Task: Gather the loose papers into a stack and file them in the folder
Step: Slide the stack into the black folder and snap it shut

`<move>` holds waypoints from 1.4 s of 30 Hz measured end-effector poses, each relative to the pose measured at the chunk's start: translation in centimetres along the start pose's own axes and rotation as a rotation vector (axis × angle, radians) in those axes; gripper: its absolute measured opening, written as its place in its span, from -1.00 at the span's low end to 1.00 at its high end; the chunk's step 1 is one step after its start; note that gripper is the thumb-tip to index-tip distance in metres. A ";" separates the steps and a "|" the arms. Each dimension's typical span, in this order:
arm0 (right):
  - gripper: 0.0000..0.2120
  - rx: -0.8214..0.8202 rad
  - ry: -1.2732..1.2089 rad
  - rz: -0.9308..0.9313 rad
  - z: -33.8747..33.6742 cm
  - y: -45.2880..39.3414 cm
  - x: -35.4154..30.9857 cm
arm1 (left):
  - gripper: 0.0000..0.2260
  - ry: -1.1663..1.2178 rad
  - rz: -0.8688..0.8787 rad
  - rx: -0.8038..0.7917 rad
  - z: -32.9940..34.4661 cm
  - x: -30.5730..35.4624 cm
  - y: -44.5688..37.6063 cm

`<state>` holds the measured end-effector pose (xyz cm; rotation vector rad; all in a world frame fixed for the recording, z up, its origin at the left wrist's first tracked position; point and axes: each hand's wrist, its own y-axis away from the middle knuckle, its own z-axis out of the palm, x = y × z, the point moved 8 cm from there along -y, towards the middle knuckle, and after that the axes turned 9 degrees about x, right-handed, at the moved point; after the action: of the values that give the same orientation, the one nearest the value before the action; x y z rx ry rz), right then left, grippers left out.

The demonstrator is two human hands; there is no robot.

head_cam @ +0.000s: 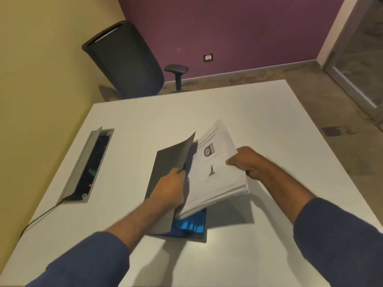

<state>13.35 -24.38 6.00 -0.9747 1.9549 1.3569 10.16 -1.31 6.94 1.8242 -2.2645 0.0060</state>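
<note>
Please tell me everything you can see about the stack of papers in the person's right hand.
The stack of papers is a fairly thick bundle of white sheets with edges roughly even. The top sheet shows printed lines of text and two small dark pictures, too blurred to read. The right hand grips its right edge. The stack is tilted, its lower left part reaching over the open folder, near the left hand that holds the grey cover up. Its far end stands lifted above the white table.

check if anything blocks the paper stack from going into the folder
Nothing visible does. The left hand holds the folder cover lifted, and the right hand holds the paper stack tilted over the opening, its lower edge already at the blue inside.
</note>
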 end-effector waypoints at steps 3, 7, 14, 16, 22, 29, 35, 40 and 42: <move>-0.69 0.070 0.029 -0.055 0.1 -0.2 -0.9 | -0.43 0.046 -0.030 -0.028 -0.6 0.1 0.3; -0.77 0.094 0.074 -0.136 1.3 0.9 -1.9 | -0.43 0.105 -0.107 0.031 -1.6 -0.1 0.6; -0.68 0.066 0.190 -0.278 5.1 2.6 -2.9 | -0.40 0.222 -0.160 0.150 -4.1 1.7 0.8; -0.63 0.103 0.259 -0.290 5.8 2.8 -3.0 | -0.36 0.233 -0.153 0.159 -4.0 2.3 1.0; -0.70 0.276 0.435 -0.351 6.9 4.1 -5.2 | -0.31 0.357 -0.179 0.208 -4.9 2.9 1.1; -0.76 0.375 0.666 -0.508 9.6 5.6 -7.4 | -0.38 0.493 -0.197 0.272 -6.1 1.3 1.7; -0.65 0.400 0.647 -0.724 8.9 5.6 -8.3 | -0.38 0.520 -0.192 0.267 -6.4 -0.6 1.7; -0.42 0.213 0.668 -0.532 7.4 3.0 -6.3 | -0.42 0.571 -0.168 0.261 -7.0 -2.6 1.1; -0.38 0.048 0.754 -0.471 8.4 2.6 -5.1 | -0.43 0.587 -0.153 0.248 -6.9 -3.1 0.8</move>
<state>14.57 -14.61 8.58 -1.9756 2.0256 0.7150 11.24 2.84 13.23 1.7948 -1.7676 0.7241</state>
